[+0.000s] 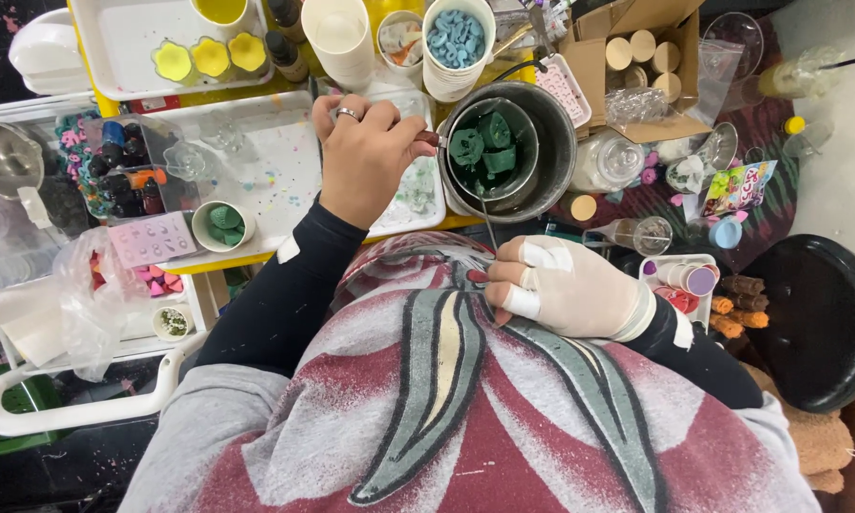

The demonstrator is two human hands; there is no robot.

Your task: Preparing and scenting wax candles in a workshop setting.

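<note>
My left hand [363,152], a ring on one finger, is closed around the handle of a small metal pitcher [527,142]. Chunks of green wax [483,147] lie in the pitcher, which sits inside a bigger steel pot [559,161]. My right hand [565,285], in a white glove with taped fingers, rests against my chest. It pinches a thin metal stick [487,223] whose far end reaches the pot's near rim.
A white tray [285,161] with paint specks lies under my left hand. Yellow flower moulds [209,57], a cup of blue pieces [456,38], a small cup of green pieces [222,224] and a cardboard box of round tins [641,57] surround it. A black stool [822,313] stands at the right.
</note>
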